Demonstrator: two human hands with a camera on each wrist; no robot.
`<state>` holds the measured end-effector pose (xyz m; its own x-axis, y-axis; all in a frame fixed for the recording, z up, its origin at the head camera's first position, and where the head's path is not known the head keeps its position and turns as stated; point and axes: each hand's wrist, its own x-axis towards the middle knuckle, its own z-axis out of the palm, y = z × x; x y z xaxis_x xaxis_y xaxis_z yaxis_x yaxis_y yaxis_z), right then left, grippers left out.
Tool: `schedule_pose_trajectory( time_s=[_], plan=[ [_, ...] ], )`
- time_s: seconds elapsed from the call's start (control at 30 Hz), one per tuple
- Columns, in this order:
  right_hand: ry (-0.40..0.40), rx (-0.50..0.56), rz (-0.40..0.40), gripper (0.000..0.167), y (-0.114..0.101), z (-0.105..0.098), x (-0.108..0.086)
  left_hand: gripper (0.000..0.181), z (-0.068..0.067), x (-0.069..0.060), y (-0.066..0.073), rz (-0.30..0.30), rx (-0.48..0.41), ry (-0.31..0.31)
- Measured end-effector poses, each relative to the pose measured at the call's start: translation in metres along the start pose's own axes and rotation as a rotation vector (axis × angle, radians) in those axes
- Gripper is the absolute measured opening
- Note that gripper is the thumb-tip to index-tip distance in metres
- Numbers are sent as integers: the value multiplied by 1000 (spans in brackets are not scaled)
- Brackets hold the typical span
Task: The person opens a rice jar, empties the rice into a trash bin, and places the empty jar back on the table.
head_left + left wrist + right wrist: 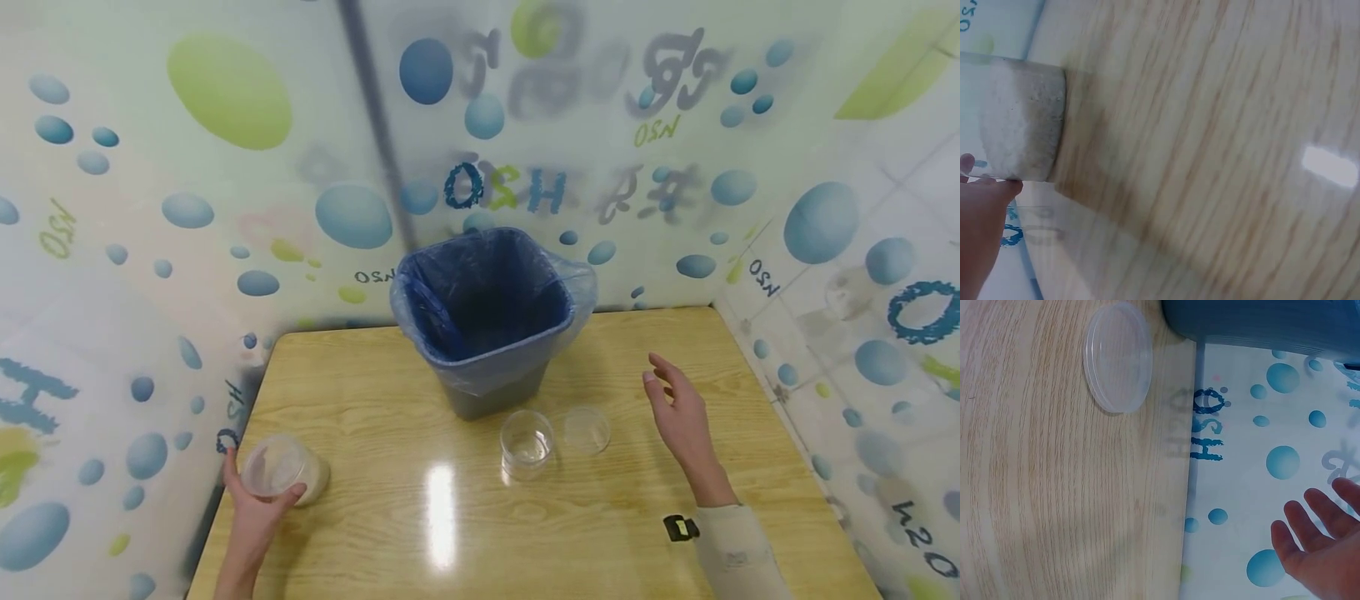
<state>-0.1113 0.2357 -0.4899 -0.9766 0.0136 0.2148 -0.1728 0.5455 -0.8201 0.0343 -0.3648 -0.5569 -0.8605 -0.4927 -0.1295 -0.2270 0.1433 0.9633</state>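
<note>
At a wooden table (375,392), left grip (251,518) clasping clear jar (279,468), right grip (681,418) loosely spread

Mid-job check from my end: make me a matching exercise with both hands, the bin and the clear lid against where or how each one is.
1. Left hand
2. Right hand
3. Bin
4. Clear lid

A. Lying beside the clear cup
B. Holding nothing
C. Lined with a plastic bag
D. Gripping a jar with pale contents

Pairs: 1-D, 2-B, 3-C, 4-A
</note>
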Motion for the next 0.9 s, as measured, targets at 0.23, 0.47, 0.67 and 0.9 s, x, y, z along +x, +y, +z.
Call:
schedule_pose_trajectory(
  time_s=[0.23,0.47,0.67,0.9],
  plan=[
    [1,-9,-7,52,4,0,0,117,5,6,-13,-3,53,30],
    [-1,-11,-3,51,6,-1,-1,94,7,9,-16,35,109,-22],
    [-1,-12,-1,51,5,-3,0,90,11,8,-13,17,138,14],
    [18,-20,-10,51,6,-6,0,92,24,2,2,61,101,43]
  ],
)
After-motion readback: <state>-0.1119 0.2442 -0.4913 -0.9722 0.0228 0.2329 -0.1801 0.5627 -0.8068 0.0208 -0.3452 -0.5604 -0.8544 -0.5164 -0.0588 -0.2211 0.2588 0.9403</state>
